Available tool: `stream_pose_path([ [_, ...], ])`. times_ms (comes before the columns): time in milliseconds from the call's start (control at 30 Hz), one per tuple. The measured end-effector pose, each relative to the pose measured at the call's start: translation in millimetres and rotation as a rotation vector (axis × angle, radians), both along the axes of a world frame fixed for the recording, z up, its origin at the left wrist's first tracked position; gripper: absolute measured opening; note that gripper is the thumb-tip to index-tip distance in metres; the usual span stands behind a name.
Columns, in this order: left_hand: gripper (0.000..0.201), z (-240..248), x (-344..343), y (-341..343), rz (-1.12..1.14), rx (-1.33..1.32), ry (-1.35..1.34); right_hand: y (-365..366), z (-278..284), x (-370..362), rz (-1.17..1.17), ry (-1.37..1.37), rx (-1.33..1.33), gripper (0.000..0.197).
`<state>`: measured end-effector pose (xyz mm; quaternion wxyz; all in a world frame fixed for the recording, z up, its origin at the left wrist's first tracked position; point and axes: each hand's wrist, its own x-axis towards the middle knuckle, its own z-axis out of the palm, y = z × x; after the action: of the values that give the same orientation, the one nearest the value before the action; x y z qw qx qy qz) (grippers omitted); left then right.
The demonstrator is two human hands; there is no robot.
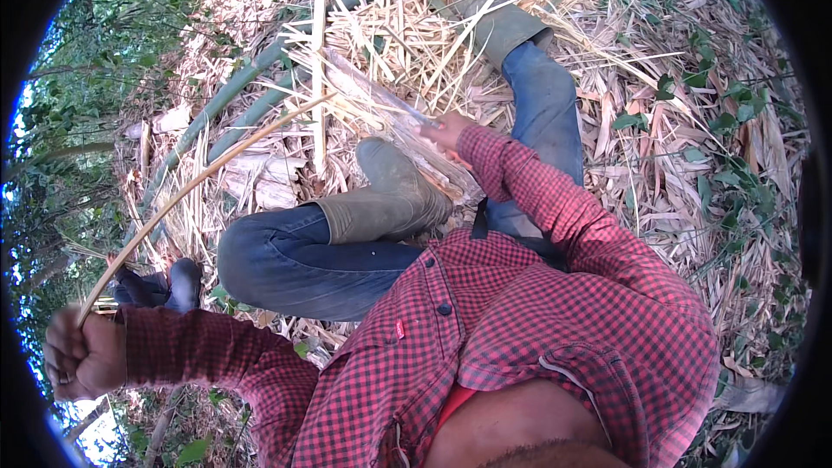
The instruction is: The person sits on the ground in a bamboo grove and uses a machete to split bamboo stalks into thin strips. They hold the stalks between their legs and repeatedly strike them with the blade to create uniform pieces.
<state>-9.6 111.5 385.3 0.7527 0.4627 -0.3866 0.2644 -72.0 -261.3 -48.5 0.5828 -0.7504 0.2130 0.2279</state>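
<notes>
At the far left my left hand is closed in a fist around one end of a long, thin bamboo strip. The strip bows up and right, its far end lying over a weathered log between my legs. My right hand is closed at the log's right side. It grips what looks like a knife, whose greyish blade points up-left along the log and is hard to tell from the wood. Split pale strips lie heaped just beyond the log.
Green bamboo poles curve across the ground on the left and far side. My bent leg in a rubber boot is left of the log. Another person's dark boots stand at left. Dry husks cover the ground; leafy plants edge it.
</notes>
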Motion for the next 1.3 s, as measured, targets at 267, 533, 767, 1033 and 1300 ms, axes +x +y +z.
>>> stream_pose_path([
  [267, 0.031, -73, 4, -81, 0.380, 0.122, -0.031, -94, -12, 82, -0.278, 0.147, -0.111, 0.048],
  [533, 0.030, -67, -1, -43, 0.311, -0.010, -0.050, -99, -40, 75, 0.043, 0.177, -0.101, 0.054],
  [767, 0.031, -57, -28, -19, 0.344, -0.109, -0.116, -76, -34, 62, -0.355, 0.189, 0.198, 0.051],
  [1033, 0.031, -69, -6, -18, 0.116, 0.003, -0.003, -93, -27, 57, 0.008, 0.285, 0.224, 0.053],
  [1300, 0.034, -83, 10, -27, 0.100, -0.018, 0.052, -116, -47, 77, -0.164, 0.280, 0.206, 0.052],
])
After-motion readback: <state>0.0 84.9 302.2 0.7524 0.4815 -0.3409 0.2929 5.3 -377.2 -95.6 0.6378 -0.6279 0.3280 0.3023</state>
